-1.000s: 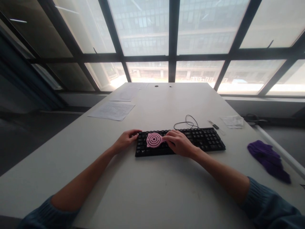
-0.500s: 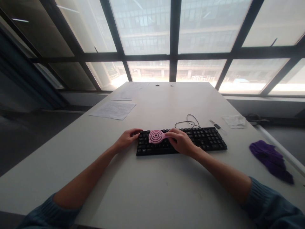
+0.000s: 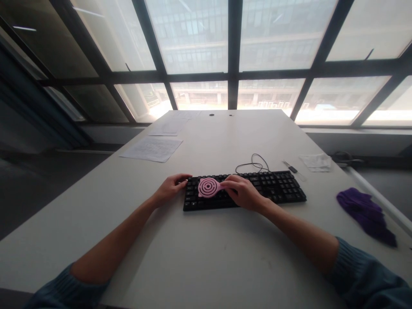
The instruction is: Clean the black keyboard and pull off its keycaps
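Observation:
A black keyboard [image 3: 277, 186] lies across the middle of the white table [image 3: 199, 257]. My right hand [image 3: 243, 192] is closed on the handle of a round pink brush [image 3: 207, 187] with ring-shaped ridges, which lies flat on the keyboard's left half. My left hand [image 3: 169, 189] rests at the keyboard's left end, fingers curled against its edge. The keyboard's thin black cable [image 3: 254, 164] coils just behind it.
Printed paper sheets [image 3: 151, 149] lie at the far left, more paper [image 3: 172, 126] behind them. A small dark tool [image 3: 291, 168] and a crumpled clear wrapper [image 3: 316, 162] sit right of the cable. A purple cloth [image 3: 365, 214] lies near the right edge. Large windows stand beyond the table.
The pink brush went up toward the keyboard's back rows and has come down a little again, lying flat. My left hand has stayed at the keyboard's left end.

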Demonstrator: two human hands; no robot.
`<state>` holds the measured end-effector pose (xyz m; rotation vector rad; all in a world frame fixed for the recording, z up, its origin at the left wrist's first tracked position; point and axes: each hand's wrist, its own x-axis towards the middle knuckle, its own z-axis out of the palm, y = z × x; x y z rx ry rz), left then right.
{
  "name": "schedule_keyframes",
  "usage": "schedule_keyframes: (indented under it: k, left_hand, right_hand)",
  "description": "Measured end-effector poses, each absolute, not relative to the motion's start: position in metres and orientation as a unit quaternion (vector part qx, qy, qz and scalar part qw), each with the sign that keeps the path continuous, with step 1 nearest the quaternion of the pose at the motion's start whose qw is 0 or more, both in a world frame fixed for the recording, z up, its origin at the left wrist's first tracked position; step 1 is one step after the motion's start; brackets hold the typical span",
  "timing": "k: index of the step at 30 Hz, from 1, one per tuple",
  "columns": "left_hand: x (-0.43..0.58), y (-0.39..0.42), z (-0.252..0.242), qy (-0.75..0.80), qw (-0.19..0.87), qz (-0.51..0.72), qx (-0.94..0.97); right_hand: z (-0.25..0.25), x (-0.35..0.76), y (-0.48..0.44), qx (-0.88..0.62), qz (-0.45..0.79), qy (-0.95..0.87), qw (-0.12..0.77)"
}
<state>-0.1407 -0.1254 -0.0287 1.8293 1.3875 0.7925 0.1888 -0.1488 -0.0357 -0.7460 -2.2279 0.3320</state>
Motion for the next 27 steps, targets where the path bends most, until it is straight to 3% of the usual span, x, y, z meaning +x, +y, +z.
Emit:
schedule_keyframes:
  k: [9,17,27]
  left_hand:
    - [-0.1423,-0.1243,-0.031,0.53,0.352,0.306,0.708]
    - [-0.1398,-0.1263,-0.0261,0.534,0.349,0.303,0.708]
    - [-0.1419,-0.1248,-0.0303,0.525,0.353,0.304,0.712]
  right_hand:
    - [-0.0317,0.1896,-0.152,-0.238,0.151,-0.891,0.356]
    - [-0.0408,0.189,-0.1447,-0.307,0.108,-0.847,0.42]
    - [-0.0336,0.1888,-0.1481,-0.236,0.145,-0.88,0.386]
